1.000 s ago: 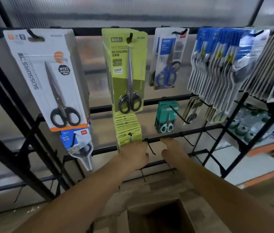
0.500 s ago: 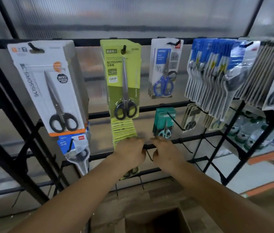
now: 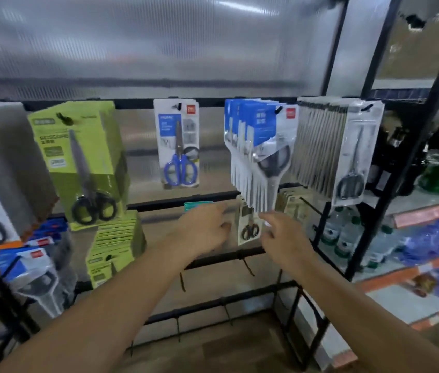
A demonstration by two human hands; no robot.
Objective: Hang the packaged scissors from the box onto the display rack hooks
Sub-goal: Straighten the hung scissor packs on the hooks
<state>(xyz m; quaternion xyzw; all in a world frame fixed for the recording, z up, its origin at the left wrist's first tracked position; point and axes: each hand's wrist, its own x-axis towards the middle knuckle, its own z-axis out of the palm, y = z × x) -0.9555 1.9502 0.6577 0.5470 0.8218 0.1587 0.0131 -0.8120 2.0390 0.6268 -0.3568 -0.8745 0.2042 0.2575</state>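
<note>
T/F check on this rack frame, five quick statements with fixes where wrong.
1. The blue-handled scissors pack hangs from the top rail. True.
2. The left hand grips a green pack. False: it holds no pack.
3. The small beige scissors pack hangs between the two hands. True.
4. The right hand rests on the water bottles. False: it is raised beside the beige pack, apart from the bottles.
5. The black hook on the lower rail carries a pack. False: it is bare.
</note>
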